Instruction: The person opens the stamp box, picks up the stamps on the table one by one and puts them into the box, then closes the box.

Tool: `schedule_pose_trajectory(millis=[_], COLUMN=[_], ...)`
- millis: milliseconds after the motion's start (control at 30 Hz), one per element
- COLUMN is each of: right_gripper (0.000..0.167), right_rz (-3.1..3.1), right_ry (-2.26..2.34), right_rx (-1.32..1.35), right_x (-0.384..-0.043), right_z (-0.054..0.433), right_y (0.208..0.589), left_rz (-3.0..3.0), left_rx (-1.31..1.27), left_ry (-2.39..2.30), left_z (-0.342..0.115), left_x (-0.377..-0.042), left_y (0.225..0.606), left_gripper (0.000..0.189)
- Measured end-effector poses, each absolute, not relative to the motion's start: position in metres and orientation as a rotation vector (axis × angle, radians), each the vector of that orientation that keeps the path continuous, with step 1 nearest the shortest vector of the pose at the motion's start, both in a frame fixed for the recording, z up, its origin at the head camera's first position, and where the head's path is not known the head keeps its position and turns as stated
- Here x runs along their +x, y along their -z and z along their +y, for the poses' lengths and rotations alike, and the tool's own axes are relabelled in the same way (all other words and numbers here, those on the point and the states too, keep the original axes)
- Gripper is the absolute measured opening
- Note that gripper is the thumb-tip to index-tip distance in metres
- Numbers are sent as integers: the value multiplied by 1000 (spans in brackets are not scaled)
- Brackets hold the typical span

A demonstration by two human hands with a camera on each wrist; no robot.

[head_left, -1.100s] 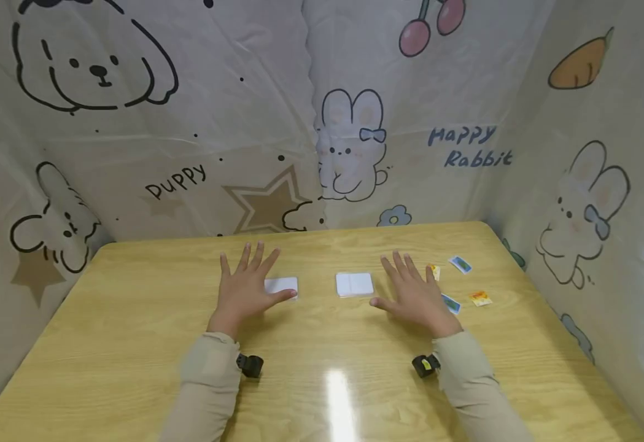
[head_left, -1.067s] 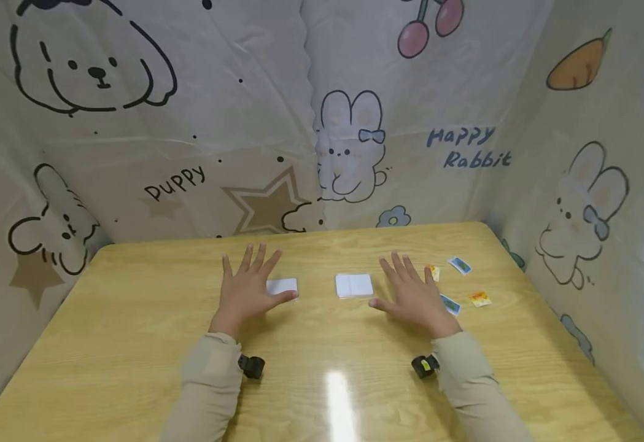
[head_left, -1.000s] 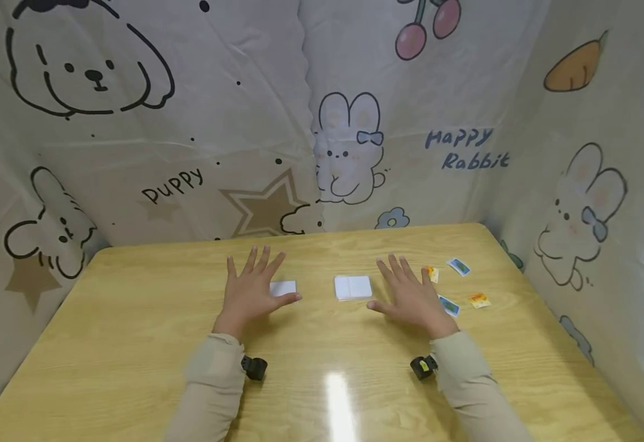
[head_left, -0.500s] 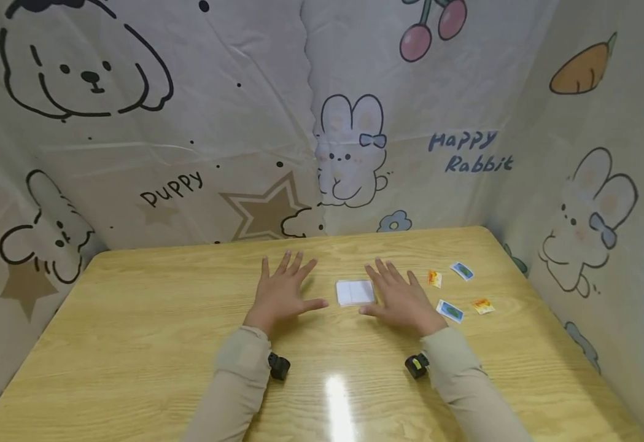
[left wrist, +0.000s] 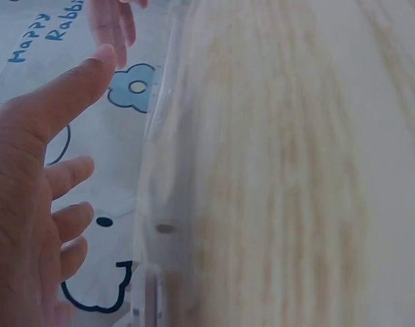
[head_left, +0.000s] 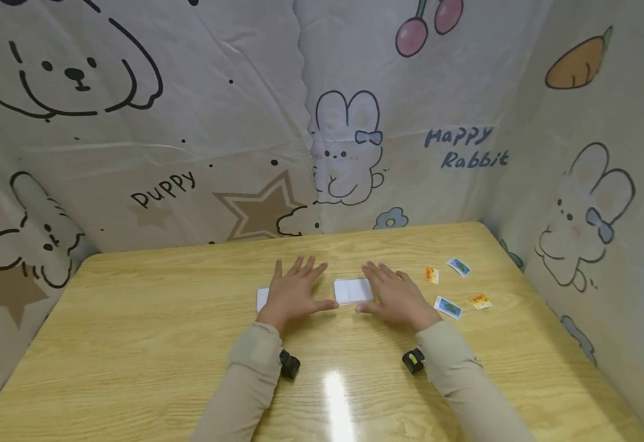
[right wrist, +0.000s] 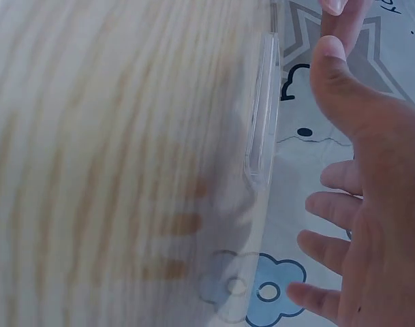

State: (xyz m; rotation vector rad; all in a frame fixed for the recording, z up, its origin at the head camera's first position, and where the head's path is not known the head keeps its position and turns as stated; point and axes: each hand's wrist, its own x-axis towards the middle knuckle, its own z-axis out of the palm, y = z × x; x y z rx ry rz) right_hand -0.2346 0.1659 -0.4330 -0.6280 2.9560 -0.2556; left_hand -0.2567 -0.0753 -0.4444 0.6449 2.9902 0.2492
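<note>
My left hand (head_left: 295,291) hovers over the table with fingers spread, partly covering a white flat rectangular case (head_left: 262,299); only that case's left end shows. To its right lies a second white flat case (head_left: 352,290) with a line across it. My right hand (head_left: 396,296) hovers at this case's right edge, its straight fingers spread and gripping nothing. In the right wrist view a thin case with clear sides (right wrist: 263,109) lies flat below the thumb. The left wrist view shows the left hand (left wrist: 30,177) raised off the wood, holding nothing.
Right of the hands lie small picture cards: two orange ones (head_left: 431,275) and two blue ones (head_left: 458,267). Beneath everything is a wooden table (head_left: 150,331). A printed cloth (head_left: 244,123) stands along its back and sides.
My left hand has moved right, off the left case's right end, and now covers most of that case. My right hand has shifted slightly left to the other case's edge.
</note>
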Motion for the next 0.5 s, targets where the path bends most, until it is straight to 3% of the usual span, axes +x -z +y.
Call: schedule_pose_trajectory(millis=[500], right_gripper=[88], right_rz=[2936], right_ry=[222], right_rx=[-631], right_x=[-242], right_z=[167], right_y=[436], left_rz=[2941], left_rx=[678], left_ry=[-246], left_z=[-63], left_x=[-260], left_y=[449], left_gripper=[93])
